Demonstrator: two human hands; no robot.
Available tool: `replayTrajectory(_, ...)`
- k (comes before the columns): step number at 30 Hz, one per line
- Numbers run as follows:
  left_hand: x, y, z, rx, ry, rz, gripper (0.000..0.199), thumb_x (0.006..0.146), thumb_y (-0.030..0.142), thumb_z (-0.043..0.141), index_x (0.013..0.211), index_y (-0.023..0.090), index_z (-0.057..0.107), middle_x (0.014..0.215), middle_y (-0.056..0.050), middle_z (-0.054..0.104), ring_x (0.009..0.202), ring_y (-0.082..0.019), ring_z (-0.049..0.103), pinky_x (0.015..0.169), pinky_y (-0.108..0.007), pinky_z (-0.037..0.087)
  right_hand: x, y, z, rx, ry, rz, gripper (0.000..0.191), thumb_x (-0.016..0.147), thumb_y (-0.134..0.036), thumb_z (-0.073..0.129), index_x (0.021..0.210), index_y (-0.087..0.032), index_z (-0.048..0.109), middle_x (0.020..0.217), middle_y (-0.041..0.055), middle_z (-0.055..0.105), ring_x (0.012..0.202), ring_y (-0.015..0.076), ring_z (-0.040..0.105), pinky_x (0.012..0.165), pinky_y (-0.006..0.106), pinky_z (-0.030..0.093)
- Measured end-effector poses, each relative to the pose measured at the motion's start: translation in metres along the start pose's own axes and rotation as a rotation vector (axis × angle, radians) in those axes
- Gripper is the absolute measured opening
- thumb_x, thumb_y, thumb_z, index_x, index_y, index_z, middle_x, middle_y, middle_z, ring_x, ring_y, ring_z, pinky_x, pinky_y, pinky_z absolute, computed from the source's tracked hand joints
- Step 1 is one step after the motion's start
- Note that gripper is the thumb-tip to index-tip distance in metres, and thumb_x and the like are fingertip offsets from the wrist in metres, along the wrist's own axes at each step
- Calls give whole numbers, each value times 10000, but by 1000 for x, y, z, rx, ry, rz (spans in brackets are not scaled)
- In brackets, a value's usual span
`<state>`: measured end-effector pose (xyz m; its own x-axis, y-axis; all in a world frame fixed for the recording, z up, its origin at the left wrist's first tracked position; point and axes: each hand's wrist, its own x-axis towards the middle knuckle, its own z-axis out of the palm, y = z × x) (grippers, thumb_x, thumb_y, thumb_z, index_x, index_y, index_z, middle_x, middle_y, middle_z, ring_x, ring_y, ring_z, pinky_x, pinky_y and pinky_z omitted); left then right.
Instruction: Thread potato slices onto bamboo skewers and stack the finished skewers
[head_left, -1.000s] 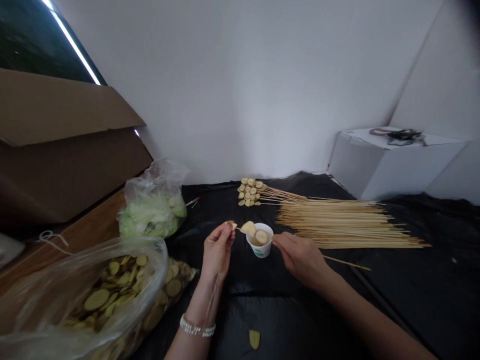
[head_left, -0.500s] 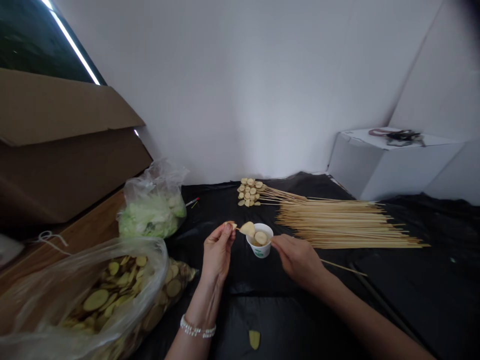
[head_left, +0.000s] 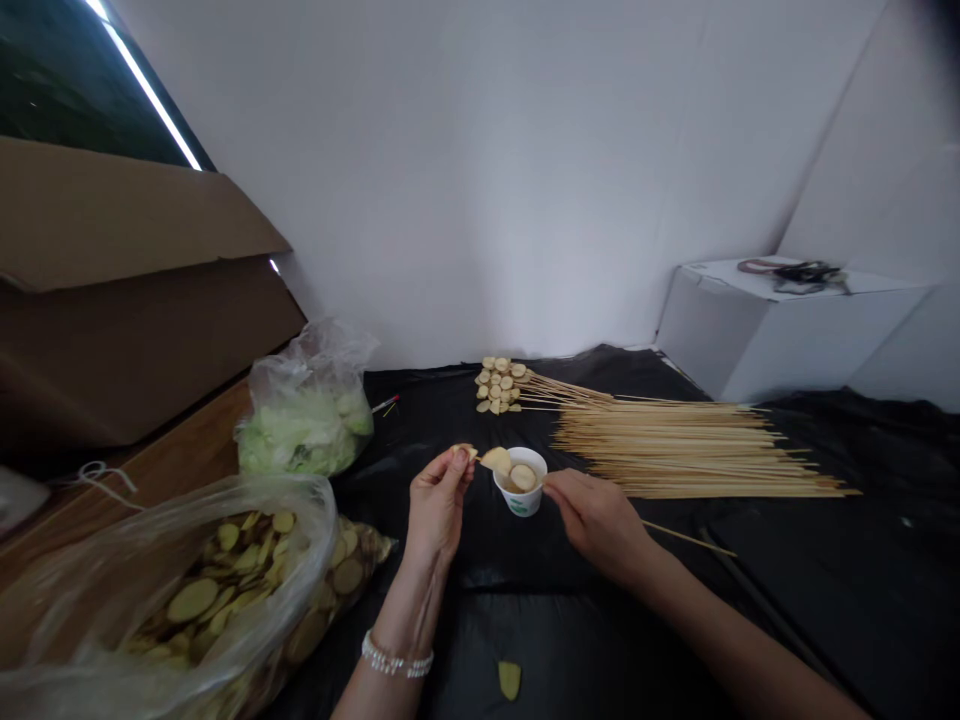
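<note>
My left hand [head_left: 441, 500] pinches a potato slice [head_left: 466, 451] at the tip of a skewer. Closed around that bamboo skewer [head_left: 686, 537] is my right hand [head_left: 600, 520]; the stick's tail sticks out behind it to the right. Two more slices, a pale potato slice [head_left: 496, 460] and a rounder one [head_left: 523, 477], appear threaded along the skewer, above a white paper cup [head_left: 523, 504] between my hands. Behind the cup lies a pile of skewered potato slices [head_left: 499, 385], joined on the right by a broad row of bare bamboo skewers [head_left: 690, 450].
An open plastic bag of potato slices [head_left: 217, 600] fills the lower left, with a bag of cabbage [head_left: 307, 420] behind it. One loose slice [head_left: 509, 680] lies near me on the black cover. A cardboard box [head_left: 135, 320] and a white box [head_left: 780, 320] flank the work surface.
Almost nothing differs. My left hand and the slice it pinches have shifted very slightly right; my right hand keeps its grip on the skewer.
</note>
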<state>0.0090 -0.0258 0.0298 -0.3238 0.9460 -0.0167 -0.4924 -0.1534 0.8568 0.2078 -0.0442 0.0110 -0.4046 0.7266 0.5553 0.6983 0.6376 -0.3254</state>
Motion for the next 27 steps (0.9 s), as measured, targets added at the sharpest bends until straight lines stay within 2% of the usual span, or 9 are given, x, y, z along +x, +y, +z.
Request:
replayTrajectory(9, -1, -3, 0, 25, -21, 0, 236, 528, 260, 836, 710, 140, 745, 754, -51, 706, 624, -79, 580, 615, -204, 468, 0, 1, -1, -8, 19, 7, 296, 936, -193, 352, 927, -190, 648, 752, 52, 630, 727, 142, 580, 689, 234, 426)
replayTrajectory(16, 0, -4, -2, 26, -35, 0, 213, 543, 244, 829, 710, 140, 746, 748, -50, 706, 639, -80, 583, 624, -197, 461, 1, -2, -5, 20, -46, -3, 286, 940, -198, 350, 948, -183, 636, 780, 54, 646, 725, 139, 586, 680, 232, 429)
replayTrajectory(21, 0, -5, 0, 38, -41, -7, 225, 539, 249, 831, 714, 135, 748, 739, -48, 702, 628, -76, 574, 617, -191, 460, 1, -1, -4, 26, -16, 12, 263, 931, -195, 373, 903, -190, 635, 784, 50, 648, 735, 141, 590, 692, 235, 429)
replayTrajectory(24, -1, -5, 0, 47, -49, -3, 226, 544, 249, 828, 722, 135, 748, 751, -46, 700, 633, -75, 573, 620, -189, 462, 1, -1, -2, 60, -4, 16, 253, 930, -191, 376, 892, -188, 626, 784, 50, 648, 738, 143, 591, 693, 236, 429)
replayTrajectory(27, -2, -4, 0, 59, -53, 3, 221, 551, 248, 825, 725, 136, 748, 745, -45, 697, 626, -74, 569, 612, -190, 462, 1, -1, -2, 122, -47, 23, 242, 933, -194, 374, 891, -184, 612, 785, 45, 645, 737, 143, 592, 689, 237, 428)
